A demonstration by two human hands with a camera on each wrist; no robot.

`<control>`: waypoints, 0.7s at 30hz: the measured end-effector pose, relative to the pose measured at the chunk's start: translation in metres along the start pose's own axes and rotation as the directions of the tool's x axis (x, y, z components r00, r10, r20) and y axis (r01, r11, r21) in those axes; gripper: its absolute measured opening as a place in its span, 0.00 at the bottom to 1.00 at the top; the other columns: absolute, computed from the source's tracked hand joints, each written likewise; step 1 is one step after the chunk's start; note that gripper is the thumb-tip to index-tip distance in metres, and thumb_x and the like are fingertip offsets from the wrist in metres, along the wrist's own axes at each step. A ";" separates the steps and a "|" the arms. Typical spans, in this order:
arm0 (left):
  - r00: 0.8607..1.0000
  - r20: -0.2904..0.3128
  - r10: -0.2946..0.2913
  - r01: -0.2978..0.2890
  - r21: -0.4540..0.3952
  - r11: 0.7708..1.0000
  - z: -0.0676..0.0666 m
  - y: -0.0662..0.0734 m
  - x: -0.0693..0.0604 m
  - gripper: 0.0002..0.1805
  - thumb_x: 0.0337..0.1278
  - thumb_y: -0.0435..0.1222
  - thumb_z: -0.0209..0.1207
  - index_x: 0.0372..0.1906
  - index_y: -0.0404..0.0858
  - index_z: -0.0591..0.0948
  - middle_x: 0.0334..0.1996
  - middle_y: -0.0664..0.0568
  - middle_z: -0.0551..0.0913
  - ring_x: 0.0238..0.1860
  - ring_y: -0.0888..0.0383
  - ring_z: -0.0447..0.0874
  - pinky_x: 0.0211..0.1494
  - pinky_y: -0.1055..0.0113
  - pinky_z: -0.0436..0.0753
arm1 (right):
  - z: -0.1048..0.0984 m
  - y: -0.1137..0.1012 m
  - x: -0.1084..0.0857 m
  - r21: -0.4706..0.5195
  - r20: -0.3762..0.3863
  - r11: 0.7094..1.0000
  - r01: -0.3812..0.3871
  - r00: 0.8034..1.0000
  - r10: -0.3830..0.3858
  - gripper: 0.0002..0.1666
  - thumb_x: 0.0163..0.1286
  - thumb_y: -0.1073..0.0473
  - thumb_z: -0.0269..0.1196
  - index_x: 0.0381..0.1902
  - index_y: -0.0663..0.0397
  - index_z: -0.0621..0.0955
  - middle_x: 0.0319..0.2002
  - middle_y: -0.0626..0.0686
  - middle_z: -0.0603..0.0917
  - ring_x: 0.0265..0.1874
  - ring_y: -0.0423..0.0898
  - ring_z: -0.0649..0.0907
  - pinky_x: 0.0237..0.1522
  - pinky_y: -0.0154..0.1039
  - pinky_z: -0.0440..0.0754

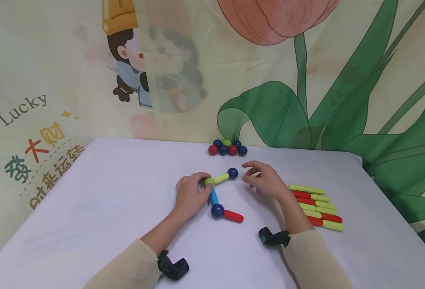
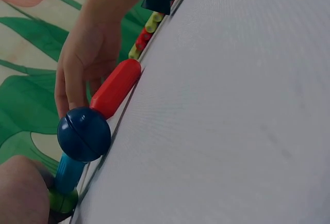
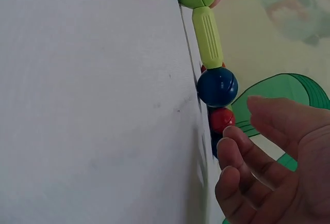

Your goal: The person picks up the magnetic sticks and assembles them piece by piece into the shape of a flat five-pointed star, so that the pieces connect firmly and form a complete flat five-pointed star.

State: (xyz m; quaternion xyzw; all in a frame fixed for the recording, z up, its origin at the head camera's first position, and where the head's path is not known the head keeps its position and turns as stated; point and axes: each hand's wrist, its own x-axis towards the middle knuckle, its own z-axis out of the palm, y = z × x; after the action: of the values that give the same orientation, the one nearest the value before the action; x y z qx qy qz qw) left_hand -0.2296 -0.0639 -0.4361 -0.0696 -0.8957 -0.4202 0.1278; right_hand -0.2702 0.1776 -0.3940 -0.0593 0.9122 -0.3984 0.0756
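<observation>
A joined chain lies on the table: dark blue ball [image 1: 232,173], yellow-green rod [image 1: 221,178], green ball [image 1: 209,182], light blue rod [image 1: 213,196], another dark blue ball [image 1: 217,210] and red rod [image 1: 233,216]. My left hand [image 1: 191,194] pinches the green ball between thumb and fingers. To the right of the far dark blue ball, my right hand [image 1: 266,179] hovers with bent, relaxed fingers and holds nothing. In the right wrist view a gap separates its fingers from that ball [image 3: 217,87]. The left wrist view shows the red rod [image 2: 116,88] fixed to the nearer ball [image 2: 84,134].
Several red, blue and green balls [image 1: 232,150] sit together at the white table's [image 1: 125,208] back edge. To the right, several red and yellow-green rods [image 1: 317,207] lie side by side, near my right forearm. A printed cloth [image 1: 183,120] hangs behind the table.
</observation>
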 end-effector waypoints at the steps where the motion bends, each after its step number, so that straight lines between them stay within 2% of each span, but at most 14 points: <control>1: 1.000 0.001 0.000 0.000 0.000 1.000 0.000 0.000 0.000 0.15 0.67 0.40 0.61 0.55 0.41 0.85 0.52 0.49 0.88 0.58 0.48 0.79 0.76 0.44 0.60 | -0.001 0.000 -0.001 -0.003 -0.003 1.000 0.004 1.000 -0.004 0.28 0.73 0.55 0.65 0.69 0.48 0.76 0.55 0.59 0.84 0.41 0.51 0.85 0.38 0.38 0.85; 8: 1.000 0.007 -0.003 0.003 -0.009 1.000 0.000 -0.004 -0.001 0.15 0.67 0.40 0.61 0.55 0.41 0.85 0.52 0.48 0.88 0.58 0.47 0.78 0.75 0.44 0.60 | -0.009 0.000 -0.013 -0.004 -0.025 0.998 0.058 0.998 -0.058 0.26 0.74 0.56 0.64 0.68 0.51 0.77 0.56 0.60 0.84 0.38 0.50 0.85 0.37 0.38 0.85; 14: 1.000 -0.013 0.018 -0.018 -0.004 1.000 -0.001 -0.004 0.000 0.15 0.66 0.40 0.60 0.54 0.41 0.86 0.51 0.48 0.89 0.58 0.47 0.80 0.75 0.43 0.61 | -0.017 0.004 -0.029 0.019 -0.062 0.994 0.109 0.992 -0.107 0.23 0.75 0.57 0.63 0.66 0.55 0.78 0.52 0.60 0.84 0.38 0.52 0.85 0.37 0.41 0.85; 21: 1.000 -0.006 0.012 -0.012 0.006 1.000 0.000 -0.002 0.001 0.15 0.66 0.41 0.60 0.54 0.42 0.86 0.52 0.49 0.89 0.58 0.47 0.79 0.74 0.44 0.62 | -0.032 0.012 -0.052 -0.009 -0.106 0.994 0.108 0.988 -0.109 0.23 0.75 0.56 0.63 0.65 0.53 0.79 0.50 0.58 0.84 0.39 0.53 0.85 0.37 0.39 0.85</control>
State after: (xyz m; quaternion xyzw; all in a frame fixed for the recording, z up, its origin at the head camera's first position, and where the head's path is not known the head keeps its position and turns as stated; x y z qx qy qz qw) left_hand -0.2305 -0.0650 -0.4370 -0.0731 -0.8960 -0.4172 0.1332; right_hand -0.2256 0.2171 -0.3764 -0.0877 0.9109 -0.4032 0.0051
